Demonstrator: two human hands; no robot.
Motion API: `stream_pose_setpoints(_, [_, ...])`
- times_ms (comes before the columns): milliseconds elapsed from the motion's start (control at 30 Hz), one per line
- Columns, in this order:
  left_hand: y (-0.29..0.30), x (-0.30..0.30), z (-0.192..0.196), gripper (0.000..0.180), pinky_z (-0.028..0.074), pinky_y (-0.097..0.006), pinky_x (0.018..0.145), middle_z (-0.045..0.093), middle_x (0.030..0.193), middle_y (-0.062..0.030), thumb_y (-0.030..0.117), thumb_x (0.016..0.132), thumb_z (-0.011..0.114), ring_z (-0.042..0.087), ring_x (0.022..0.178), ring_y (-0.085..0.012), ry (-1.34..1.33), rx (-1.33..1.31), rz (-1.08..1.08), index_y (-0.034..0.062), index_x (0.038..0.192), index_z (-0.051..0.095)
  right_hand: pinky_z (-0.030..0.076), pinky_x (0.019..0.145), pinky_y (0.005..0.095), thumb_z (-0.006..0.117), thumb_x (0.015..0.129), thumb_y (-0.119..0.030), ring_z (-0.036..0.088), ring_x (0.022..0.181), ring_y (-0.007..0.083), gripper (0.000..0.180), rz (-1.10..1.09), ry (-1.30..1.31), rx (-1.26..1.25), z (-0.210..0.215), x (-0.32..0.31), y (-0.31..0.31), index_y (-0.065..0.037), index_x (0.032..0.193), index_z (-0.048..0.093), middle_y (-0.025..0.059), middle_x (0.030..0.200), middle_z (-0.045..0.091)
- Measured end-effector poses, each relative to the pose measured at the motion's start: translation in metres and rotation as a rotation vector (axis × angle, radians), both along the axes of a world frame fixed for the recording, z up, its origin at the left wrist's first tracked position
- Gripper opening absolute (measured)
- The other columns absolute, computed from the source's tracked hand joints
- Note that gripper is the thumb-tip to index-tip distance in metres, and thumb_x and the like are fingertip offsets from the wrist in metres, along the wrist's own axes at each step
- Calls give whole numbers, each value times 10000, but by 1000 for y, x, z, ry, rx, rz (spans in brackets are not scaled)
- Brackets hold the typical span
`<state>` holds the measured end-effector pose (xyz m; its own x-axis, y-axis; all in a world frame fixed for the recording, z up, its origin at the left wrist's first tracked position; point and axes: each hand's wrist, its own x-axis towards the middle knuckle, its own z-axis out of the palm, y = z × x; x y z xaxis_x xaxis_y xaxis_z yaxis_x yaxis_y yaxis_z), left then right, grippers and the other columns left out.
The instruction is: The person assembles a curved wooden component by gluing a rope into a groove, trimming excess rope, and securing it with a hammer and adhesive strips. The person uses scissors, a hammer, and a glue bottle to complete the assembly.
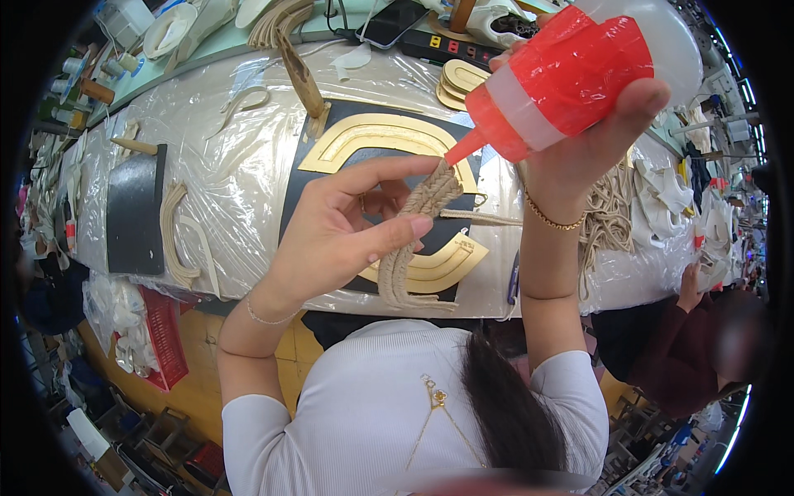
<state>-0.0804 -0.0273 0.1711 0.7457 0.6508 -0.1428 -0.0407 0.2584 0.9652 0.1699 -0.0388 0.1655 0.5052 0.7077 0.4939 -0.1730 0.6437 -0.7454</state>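
My left hand (339,223) pinches a braided beige cord strap (430,194) between thumb and fingers, its lower end hanging down in loose strands. My right hand (595,140) grips a squeeze bottle (571,83) wrapped in red tape, tilted so that its red nozzle points down to the left. The nozzle tip meets or nearly meets the strap's upper end; whether anything flows out cannot be made out. Beneath my hands lies a dark board (289,207) carrying curved pale yellow templates (364,136), partly covered by my left hand and the strap.
Plastic film covers the table (240,107). A wooden-handled tool (302,78) stands behind the board, near a power strip (447,48) and a phone (393,23). Tangled cord (608,219) lies at right. A second dark board (136,211) and a red basket (165,339) are left; a co-worker (695,347) sits right.
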Motion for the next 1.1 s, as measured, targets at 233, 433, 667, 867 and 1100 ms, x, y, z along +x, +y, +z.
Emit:
stream_pose_setpoints(233, [0, 0, -1, 492, 477, -211, 682, 597, 948, 1, 22, 864, 757, 548, 810, -69, 0, 21, 3, 63, 1336, 625, 624, 769, 454, 459, 793, -881, 707, 979, 359, 1051, 689, 157, 164, 5, 11, -7, 26, 1323, 500, 237, 1194, 649])
stream_pose_setpoints(433, [-1, 2, 0, 500, 543, -236, 691, 606, 980, -25, -40, 847, 731, 588, 838, -83, -18, 11, 38, 15, 1328, 607, 618, 792, 471, 502, 735, -901, 689, 1021, 375, 1129, 628, 6, 264, 4, 16, -10, 46, 1349, 462, 249, 1205, 636])
stream_pose_setpoints(667, [-1, 2, 6, 486, 615, -279, 767, 624, 1026, -64, -59, 862, 705, 619, 869, -99, -29, -76, 40, -35, 1329, 574, 611, 819, 491, 553, 669, -924, 667, 1069, 393, 1229, 580, -114, 339, -1, 18, -16, 69, 1379, 417, 262, 1218, 620])
stream_pose_setpoints(867, [0, 3, 7, 491, 615, -285, 781, 625, 1011, -52, -44, 876, 713, 629, 875, -96, -66, -139, 34, -27, 1344, 564, 613, 810, 467, 550, 644, -942, 653, 1076, 384, 1245, 518, -17, 456, -6, 3, -17, 48, 1385, 408, 245, 1193, 627])
stream_pose_setpoints(1100, [-1, 4, 2, 371, 610, -281, 761, 624, 1022, -103, -60, 835, 752, 672, 887, -138, -130, -177, 83, -20, 1140, 545, 609, 796, 478, 546, 651, -937, 652, 1065, 401, 1255, 184, 176, 422, -10, -12, -19, 66, 1389, 396, 265, 1185, 628])
